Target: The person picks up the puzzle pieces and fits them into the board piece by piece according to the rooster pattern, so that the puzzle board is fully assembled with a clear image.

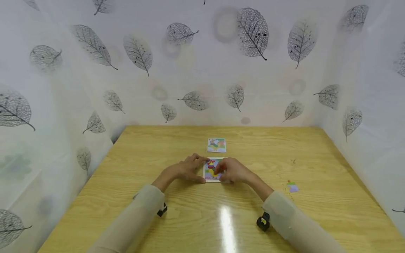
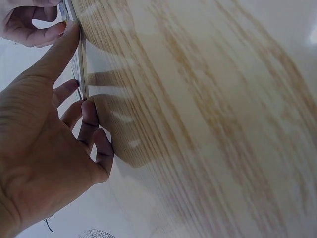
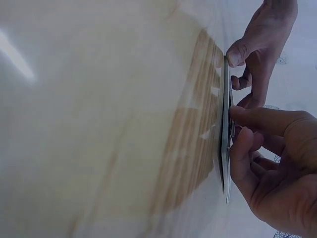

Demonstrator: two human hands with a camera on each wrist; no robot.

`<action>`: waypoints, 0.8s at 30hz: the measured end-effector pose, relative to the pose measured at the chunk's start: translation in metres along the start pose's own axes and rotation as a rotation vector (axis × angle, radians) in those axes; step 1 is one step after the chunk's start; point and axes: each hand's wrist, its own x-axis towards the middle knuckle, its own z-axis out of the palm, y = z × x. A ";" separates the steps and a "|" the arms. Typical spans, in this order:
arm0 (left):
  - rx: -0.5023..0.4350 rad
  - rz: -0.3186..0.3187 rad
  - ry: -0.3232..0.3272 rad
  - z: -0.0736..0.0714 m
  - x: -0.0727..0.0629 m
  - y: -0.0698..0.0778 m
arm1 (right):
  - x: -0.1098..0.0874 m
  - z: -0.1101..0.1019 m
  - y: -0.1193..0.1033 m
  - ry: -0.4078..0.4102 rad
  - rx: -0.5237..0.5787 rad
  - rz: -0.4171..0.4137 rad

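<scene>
In the head view a jigsaw puzzle [image 1: 210,172] with a colourful rooster lies in a white-rimmed tray on the table. My left hand [image 1: 188,169] holds the tray's left side, thumb at the near corner and index finger at the far one. The other left fingers curl behind the tray edge [image 2: 83,54] in the left wrist view. Over the puzzle's right half, my right hand [image 1: 236,171] pinches a small puzzle piece between thumb and fingers, mostly hidden by them. From the right wrist, the right hand [image 3: 285,168] has its fingertips right at the tray [image 3: 225,129].
Just beyond the tray lies a square card [image 1: 216,145] with a paler rooster picture. A loose green and lilac puzzle piece [image 1: 292,186] rests on the right of the wooden table [image 1: 152,140]. Leaf-printed curtains [image 1: 202,70] enclose the back and sides.
</scene>
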 end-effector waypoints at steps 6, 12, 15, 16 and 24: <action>0.001 0.001 0.005 -0.006 -0.008 0.007 | -0.001 0.002 -0.002 -0.029 0.080 0.025; 0.001 -0.006 0.009 -0.008 -0.010 0.009 | -0.012 -0.004 0.001 -0.065 0.097 -0.017; 0.000 0.002 0.013 -0.008 -0.008 0.010 | -0.021 -0.013 0.009 -0.068 0.154 -0.023; 0.002 0.005 0.012 -0.008 -0.007 0.010 | -0.025 -0.016 0.012 -0.066 0.170 -0.019; 0.008 -0.009 0.008 -0.004 -0.006 0.011 | -0.068 -0.058 0.037 -0.062 0.200 0.014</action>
